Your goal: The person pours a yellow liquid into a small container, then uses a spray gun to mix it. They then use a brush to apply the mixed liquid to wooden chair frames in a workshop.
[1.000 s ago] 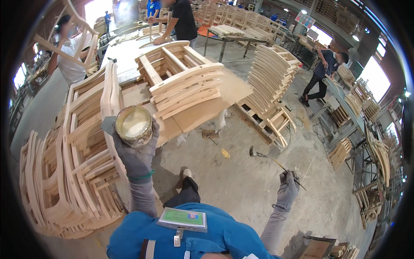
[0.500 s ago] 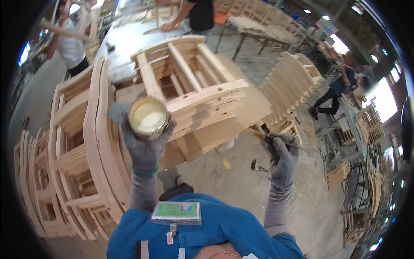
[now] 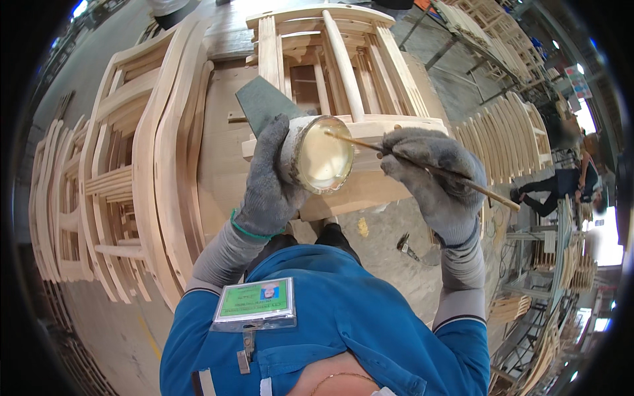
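Note:
My left hand, in a grey glove, grips a round tin tilted toward me, with pale cream glue inside. My right hand, also gloved, holds a thin wooden stick whose tip dips into the tin's opening. Both hands hover over an unfinished wooden chair frame lying on a workbench. A dark grey flat scraper-like piece sticks up behind my left hand.
Stacks of bare wooden chair frames stand at my left, with more chair parts at the right. A person bends over at the far right. A hammer lies on the concrete floor. An ID badge hangs on my blue shirt.
I have stepped closer to the bench. My right hand rose from my side with the stick and brought its tip into the tin, which my left hand tilted toward me.

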Demonstrator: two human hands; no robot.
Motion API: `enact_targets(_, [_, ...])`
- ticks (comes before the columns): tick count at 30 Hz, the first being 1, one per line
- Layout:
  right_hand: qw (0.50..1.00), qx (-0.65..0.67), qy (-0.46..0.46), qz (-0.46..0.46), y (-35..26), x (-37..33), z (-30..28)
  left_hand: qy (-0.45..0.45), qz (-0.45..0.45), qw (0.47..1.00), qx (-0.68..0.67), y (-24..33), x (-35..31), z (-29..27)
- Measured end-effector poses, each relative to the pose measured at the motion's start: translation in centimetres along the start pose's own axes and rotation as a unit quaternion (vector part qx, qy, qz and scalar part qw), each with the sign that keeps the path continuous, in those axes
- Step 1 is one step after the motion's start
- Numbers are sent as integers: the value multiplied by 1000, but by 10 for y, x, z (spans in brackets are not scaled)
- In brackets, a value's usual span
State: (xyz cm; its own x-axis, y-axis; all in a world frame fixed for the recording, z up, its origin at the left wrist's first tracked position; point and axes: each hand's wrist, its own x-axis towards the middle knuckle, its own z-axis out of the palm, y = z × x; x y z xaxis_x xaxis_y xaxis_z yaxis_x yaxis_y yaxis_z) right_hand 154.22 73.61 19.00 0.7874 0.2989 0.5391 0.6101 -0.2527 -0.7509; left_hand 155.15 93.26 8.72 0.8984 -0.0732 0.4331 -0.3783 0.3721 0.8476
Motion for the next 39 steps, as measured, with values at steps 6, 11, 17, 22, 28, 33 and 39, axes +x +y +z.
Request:
enact_targets(6, [995, 73, 30, 69, 31, 0, -17, 133, -190, 905, -356, -4, 24, 22])
enact_targets(11, [995, -94, -43, -19, 46, -33, -28, 240, -68, 918, -307, -31, 34, 54])
enact_targets(17, [994, 53, -57, -75, 57, -48, -55, 251, -74, 920, -291, -42, 48, 66])
enact_targets(22, [929, 285, 178, 159, 68, -47, -47, 187, -144, 897, -374, -50, 56, 69])
enact_targets(28, [909, 337, 188, 160, 78, -61, -43, 204, -191, 913, -296, -48, 64, 78])
enact_targets(33, [885, 323, 236, 239, 75, -33, -55, 215, -202, 884, -363, -57, 62, 73])
enact_targets(39, [948, 72, 150, 270, 108, 8, -101, 238, -210, 876, -363, -54, 55, 45])
